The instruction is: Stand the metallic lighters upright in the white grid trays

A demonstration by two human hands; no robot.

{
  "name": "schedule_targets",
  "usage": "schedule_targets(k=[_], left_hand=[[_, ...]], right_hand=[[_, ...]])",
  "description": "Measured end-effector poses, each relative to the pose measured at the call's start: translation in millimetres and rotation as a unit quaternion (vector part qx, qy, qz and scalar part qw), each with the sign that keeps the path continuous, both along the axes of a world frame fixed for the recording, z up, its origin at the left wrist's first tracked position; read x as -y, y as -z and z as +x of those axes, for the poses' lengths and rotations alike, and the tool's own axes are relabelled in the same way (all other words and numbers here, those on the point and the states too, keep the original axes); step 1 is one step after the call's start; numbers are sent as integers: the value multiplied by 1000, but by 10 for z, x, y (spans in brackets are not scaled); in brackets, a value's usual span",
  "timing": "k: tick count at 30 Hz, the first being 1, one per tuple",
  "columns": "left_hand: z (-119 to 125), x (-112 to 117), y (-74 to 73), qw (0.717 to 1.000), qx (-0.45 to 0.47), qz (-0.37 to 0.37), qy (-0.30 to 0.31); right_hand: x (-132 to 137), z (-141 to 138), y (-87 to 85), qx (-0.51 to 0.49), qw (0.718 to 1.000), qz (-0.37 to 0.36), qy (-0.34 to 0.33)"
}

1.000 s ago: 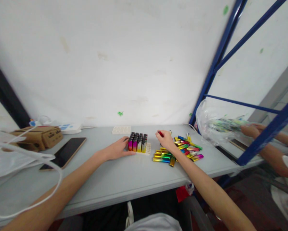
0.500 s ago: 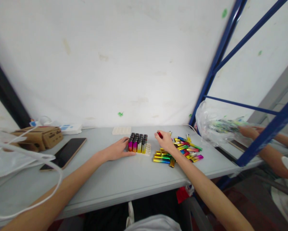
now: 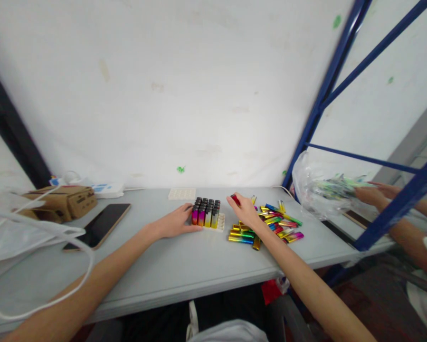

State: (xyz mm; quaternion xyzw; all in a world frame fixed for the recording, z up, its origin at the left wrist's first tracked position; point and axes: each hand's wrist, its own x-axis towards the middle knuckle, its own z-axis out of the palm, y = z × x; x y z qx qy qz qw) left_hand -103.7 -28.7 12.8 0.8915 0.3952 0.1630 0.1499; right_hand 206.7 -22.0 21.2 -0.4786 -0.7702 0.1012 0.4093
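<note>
A white tray (image 3: 220, 223) on the grey table (image 3: 185, 266) holds rows of upright lighters (image 3: 206, 213) with black tops and coloured bodies. My left hand (image 3: 175, 222) lies flat against the tray's left side, fingers touching the near lighters. My right hand (image 3: 245, 210) hovers just right of the tray, pinching a red lighter (image 3: 235, 199) between its fingertips. A loose heap of shiny multicoloured lighters (image 3: 270, 224) lies on the table under and to the right of that hand.
An empty white tray (image 3: 182, 193) sits behind the filled one. A phone (image 3: 99, 224), a cardboard box (image 3: 61, 202), a power strip (image 3: 106, 189) and a white cable (image 3: 38, 266) are at the left. At the right, behind blue shelf posts (image 3: 320, 99), another person's hands (image 3: 372, 194) handle a plastic bag (image 3: 316, 190).
My right hand has drifted slightly left toward the tray with the red lighter. My left hand has stayed on the tray.
</note>
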Motion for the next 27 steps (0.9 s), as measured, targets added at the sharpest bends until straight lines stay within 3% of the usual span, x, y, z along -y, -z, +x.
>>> schedule_targets(k=[5,12,17,22,27], left_hand=[[17,38,-31,1000,4,10,10],[2,6,17,1000,0,2,-2],[-8,-10,29,1000,2,-3,2],[-22,-18,48,1000,8,12,4],[-31,-38,74,1000,10,14,12]], right_hand=[[-48,-5,82,23,994,14,-104],[-30,45,9,52,997,4,-54],[16,42,-41,6,997,9,-76],[-62,30,53,109,987,-29,-114],[-134,56,93,137,986,13,-96]])
